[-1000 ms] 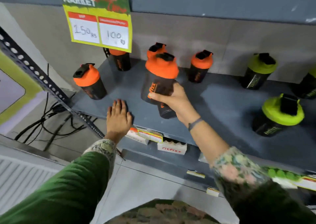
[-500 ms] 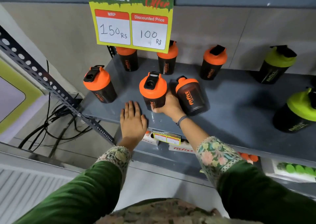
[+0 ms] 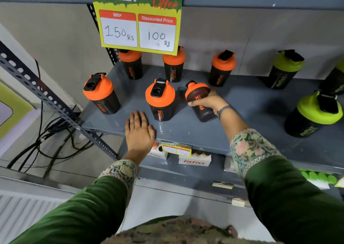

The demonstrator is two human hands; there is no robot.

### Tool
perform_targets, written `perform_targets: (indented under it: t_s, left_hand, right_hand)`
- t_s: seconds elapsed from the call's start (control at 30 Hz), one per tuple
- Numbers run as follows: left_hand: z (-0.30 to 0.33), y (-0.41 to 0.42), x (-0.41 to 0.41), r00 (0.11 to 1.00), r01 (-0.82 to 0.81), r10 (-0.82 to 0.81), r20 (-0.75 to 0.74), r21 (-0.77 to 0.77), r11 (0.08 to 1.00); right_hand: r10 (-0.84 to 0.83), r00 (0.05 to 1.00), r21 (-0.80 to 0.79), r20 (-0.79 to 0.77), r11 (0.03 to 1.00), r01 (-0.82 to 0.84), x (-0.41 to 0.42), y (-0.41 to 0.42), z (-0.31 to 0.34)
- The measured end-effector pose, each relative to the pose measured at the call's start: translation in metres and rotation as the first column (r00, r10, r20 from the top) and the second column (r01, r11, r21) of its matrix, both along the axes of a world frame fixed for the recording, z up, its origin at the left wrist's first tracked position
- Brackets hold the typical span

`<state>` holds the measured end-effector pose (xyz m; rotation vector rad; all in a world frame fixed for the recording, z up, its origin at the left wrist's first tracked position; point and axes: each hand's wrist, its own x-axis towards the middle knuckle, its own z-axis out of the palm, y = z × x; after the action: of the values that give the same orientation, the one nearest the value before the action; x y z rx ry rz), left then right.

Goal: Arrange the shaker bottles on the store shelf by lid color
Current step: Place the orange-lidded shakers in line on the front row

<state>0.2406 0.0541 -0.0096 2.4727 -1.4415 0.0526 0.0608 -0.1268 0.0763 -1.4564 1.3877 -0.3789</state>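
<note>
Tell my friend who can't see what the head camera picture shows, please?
A person's right hand grips a tilted orange-lidded shaker bottle on a grey shelf. Their left hand rests flat on the shelf edge. Orange-lidded bottles stand left, green-lidded right.

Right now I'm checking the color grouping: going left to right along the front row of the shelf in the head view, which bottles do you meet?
Upright orange-lid bottle → second upright orange-lid bottle → tilted orange-lid bottle in the right hand's grip → green-lid bottle.
</note>
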Motion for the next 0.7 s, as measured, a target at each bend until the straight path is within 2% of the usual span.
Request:
perform_targets:
  t_s: [0.07, 0.13, 0.23, 0.3, 0.43, 0.7]
  left_hand:
    - [0.000, 0.000, 0.000, 1.000, 0.002, -0.002, 0.001, 0.002, 1.000]
    - [-0.001, -0.001, 0.001, 1.000, 0.002, -0.002, 0.003, 0.007, 1.000]
    - [-0.001, -0.001, 0.001, 1.000, -0.005, 0.005, 0.003, 0.013, 1.000]
    - [-0.001, -0.001, 0.001, 1.000, -0.003, 0.003, -0.002, 0.010, 1.000]
    - [-0.001, -0.001, 0.000, 1.000, -0.003, 0.003, -0.013, -0.001, 1.000]
    - [0.001, 0.000, -0.001, 1.000, 0.006, -0.006, -0.013, -0.001, 1.000]
  right_hand:
    - [-0.097, 0.965, -0.003, 0.245, 0.995, 0.101, 0.000, -0.004, 0.003]
    - [-0.187, 0.869, -0.057, 0.458, 0.969, 0.239, -0.005, -0.003, 0.008]
    - [-0.186, 0.783, -0.171, 0.594, 0.921, 0.349, -0.016, 0.016, 0.008]
    - [-0.156, 0.795, -0.204, 0.586, 0.921, 0.331, -0.026, 0.031, -0.010]
    - [-0.131, 0.872, -0.211, 0.471, 0.944, 0.256, -0.037, 0.048, -0.049]
    - [-0.031, 0.929, -0.273, 0.368, 0.952, 0.140, -0.042, 0.052, -0.055]
